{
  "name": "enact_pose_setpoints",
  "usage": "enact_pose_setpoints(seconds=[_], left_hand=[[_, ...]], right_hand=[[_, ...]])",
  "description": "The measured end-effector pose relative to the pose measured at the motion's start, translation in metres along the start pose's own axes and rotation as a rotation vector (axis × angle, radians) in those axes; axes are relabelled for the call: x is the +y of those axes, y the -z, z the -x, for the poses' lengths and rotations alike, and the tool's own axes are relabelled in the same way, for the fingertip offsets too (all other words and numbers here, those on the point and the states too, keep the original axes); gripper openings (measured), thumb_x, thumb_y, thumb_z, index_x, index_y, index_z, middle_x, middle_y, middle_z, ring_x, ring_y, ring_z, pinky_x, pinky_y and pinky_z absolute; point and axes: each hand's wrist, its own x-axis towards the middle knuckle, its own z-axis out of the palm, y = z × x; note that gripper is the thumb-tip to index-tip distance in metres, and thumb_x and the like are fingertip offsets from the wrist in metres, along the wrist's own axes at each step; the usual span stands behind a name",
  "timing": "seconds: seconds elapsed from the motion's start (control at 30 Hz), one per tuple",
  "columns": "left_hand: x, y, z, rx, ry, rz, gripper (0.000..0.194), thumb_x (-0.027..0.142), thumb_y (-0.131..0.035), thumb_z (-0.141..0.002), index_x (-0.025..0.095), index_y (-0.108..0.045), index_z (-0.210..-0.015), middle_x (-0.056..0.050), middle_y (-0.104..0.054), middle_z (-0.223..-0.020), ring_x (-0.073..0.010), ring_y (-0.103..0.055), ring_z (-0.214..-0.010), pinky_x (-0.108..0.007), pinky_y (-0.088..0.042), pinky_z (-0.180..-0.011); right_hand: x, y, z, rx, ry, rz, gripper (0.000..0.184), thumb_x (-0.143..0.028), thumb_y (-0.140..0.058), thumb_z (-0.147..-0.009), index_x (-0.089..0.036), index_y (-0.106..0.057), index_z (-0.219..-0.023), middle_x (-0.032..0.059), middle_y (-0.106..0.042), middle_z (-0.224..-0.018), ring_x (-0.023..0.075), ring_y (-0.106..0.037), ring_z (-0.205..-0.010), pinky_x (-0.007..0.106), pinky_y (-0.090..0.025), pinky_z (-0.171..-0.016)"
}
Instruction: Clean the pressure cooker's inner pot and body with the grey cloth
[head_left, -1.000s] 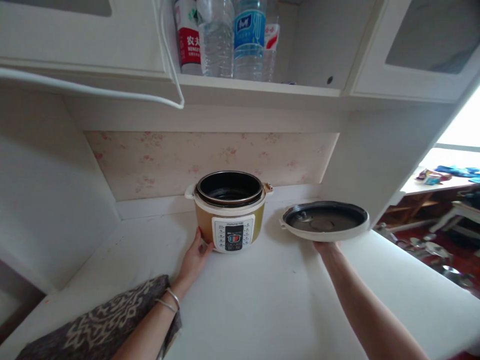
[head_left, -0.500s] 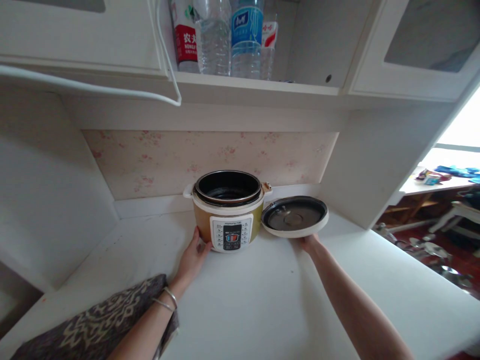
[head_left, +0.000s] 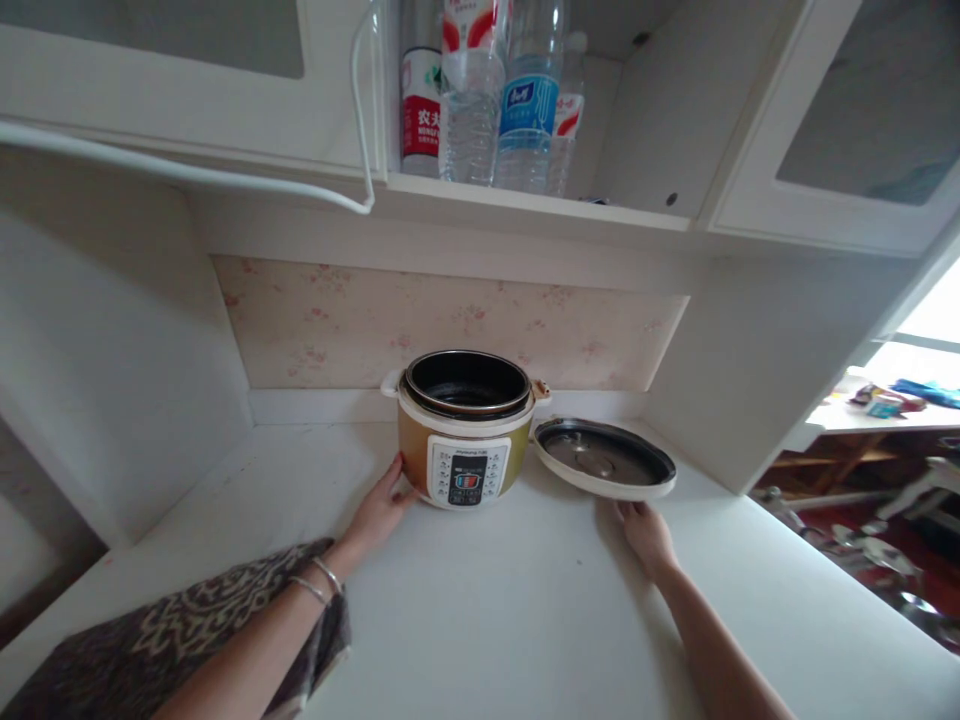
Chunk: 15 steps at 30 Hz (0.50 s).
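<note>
An electric pressure cooker (head_left: 414,440) stands upright on the white counter, its lid off. Its black inner pot (head_left: 471,378) is open at the top, the bottom in shadow. My left hand (head_left: 380,508) is against the lower left of the cooker, thumb up its side and the other fingers near its base, holding it. To the right of the cooker lies the round lid (head_left: 606,458), dark inner side up and slightly tilted. My right hand (head_left: 646,532) holds the lid's front edge, with the fingertips hidden beneath the rim.
A patterned dark cloth (head_left: 187,630) lies on the counter (head_left: 510,620) under my left forearm. Overhead, several plastic bottles (head_left: 525,120) stand in an open cabinet. A white cable (head_left: 187,178) hangs below the cabinet. A side panel (head_left: 765,340) bounds the counter at right.
The lid has moved slightly right and tilted, its right side now lower. My right hand has shifted right and down with it. My left hand stays at the cooker; the view has shifted.
</note>
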Motion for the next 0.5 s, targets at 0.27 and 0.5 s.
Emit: enact_pose_setpoints(seconds=[0.27,0.5], left_hand=[[0.115,0.075,-0.045,0.236,-0.172,-0.338,0.038,0.044,-0.044,-0.090,0.019,-0.065,-0.110,-0.008,-0.073,-0.104,-0.0199,-0.068,-0.079,-0.031,-0.050,-0.078],[0.195,0.075,-0.092,0.188,-0.073,-0.764,0.064,0.067,-0.048,-0.082,0.016,-0.062,-0.116,-0.017,-0.070,-0.107,-0.0329,-0.065,-0.098,-0.038,-0.046,-0.082]], right_hand=[[-0.006,0.001,0.060,-0.207,0.086,-0.017,0.048,-0.056,-0.048,-0.081,-0.024,-0.071,-0.108,0.0043,-0.075,-0.102,0.0277,-0.066,-0.106,0.036,-0.046,-0.096],[-0.018,0.001,0.069,-0.216,0.135,0.062,0.043,-0.055,-0.045,-0.080,-0.028,-0.071,-0.100,0.0014,-0.076,-0.094,0.0271,-0.068,-0.098,0.036,-0.048,-0.088]])
